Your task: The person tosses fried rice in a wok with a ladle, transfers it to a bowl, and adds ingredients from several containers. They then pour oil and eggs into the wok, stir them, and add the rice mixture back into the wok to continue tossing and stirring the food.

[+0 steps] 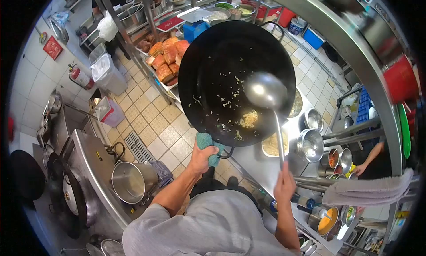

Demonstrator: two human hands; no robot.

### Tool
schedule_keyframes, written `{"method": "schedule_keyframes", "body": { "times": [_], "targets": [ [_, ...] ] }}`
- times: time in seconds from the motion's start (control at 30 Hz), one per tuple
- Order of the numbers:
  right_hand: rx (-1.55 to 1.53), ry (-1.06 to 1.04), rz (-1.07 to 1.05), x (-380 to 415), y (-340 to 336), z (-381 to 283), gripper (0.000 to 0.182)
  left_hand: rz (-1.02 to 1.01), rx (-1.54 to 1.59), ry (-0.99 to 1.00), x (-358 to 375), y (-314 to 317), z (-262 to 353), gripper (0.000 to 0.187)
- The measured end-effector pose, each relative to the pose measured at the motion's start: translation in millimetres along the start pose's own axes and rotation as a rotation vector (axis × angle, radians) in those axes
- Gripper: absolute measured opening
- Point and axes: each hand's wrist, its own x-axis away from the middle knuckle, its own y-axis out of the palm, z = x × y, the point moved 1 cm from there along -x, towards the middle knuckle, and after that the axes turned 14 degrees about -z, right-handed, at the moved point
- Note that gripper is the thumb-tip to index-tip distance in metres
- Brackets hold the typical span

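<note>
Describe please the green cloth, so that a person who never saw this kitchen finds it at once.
Start at the big black wok in the middle. At its near edge, the left hand grips a bunched blue-green cloth. The color and the gripping hand set it apart from the long grey towel draped on the metal rails at right.

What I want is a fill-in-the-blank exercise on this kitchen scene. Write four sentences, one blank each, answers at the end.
The left hand holds a green cloth at the edge of a ____ wok.
The right hand grips the long handle of a metal ____.
The fire extinguisher by the left wall is ____.
The floor is laid with square ____.

Missing words: black; ladle; red; tiles.
</note>
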Motion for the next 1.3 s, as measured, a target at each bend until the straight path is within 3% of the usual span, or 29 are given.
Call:
{"method": "schedule_keyframes", "body": {
  "times": [0.1,0.23,0.43,0.53,0.7,0.8,0.93,1.13,1.23,1.3],
  "targets": [
    [-0.178,0.026,-0.081,-42.5,36.8,17.4,0.049,-0.004,0.004,-0.006,13.1,29.6,-15.9,0.042],
    [-0.295,0.052,-0.139,-27.8,9.4,13.4,0.050,0.054,-0.026,0.073,17.3,55.5,-42.9,0.039],
    [-0.077,-0.048,-0.167,92.2,-2.1,81.7,0.051,0.117,-0.053,0.117,31.1,85.7,-60.7,0.041],
    [-0.083,-0.061,-0.082,104.1,-23.6,99.6,0.050,0.125,-0.047,0.129,40.4,83.9,-68.8,0.043],
    [-0.229,0.065,-0.099,-18.3,-6.7,56.5,0.050,0.111,-0.049,0.143,47.3,91.4,-80.9,0.044],
    [-0.233,0.097,-0.135,19.2,9.2,53.4,0.049,0.135,-0.042,0.154,36.1,96.7,-81.5,0.045],
    [-0.228,0.061,-0.289,132.2,-9.6,68.0,0.050,0.162,-0.015,0.155,22.1,85.5,-84.7,0.044],
    [-0.186,-0.112,-0.242,73.2,-17.7,10.3,0.046,0.143,-0.002,0.037,33.7,78.8,-67.5,0.037],
    [-0.021,-0.153,-0.128,84.9,0.8,46.1,0.047,0.107,-0.012,0.021,35.6,80.6,-55.7,0.037],
    [0.011,-0.046,-0.114,116.7,-5.2,87.3,0.047,0.101,-0.033,0.030,36.8,78.3,-53.6,0.038]
  ]
}}
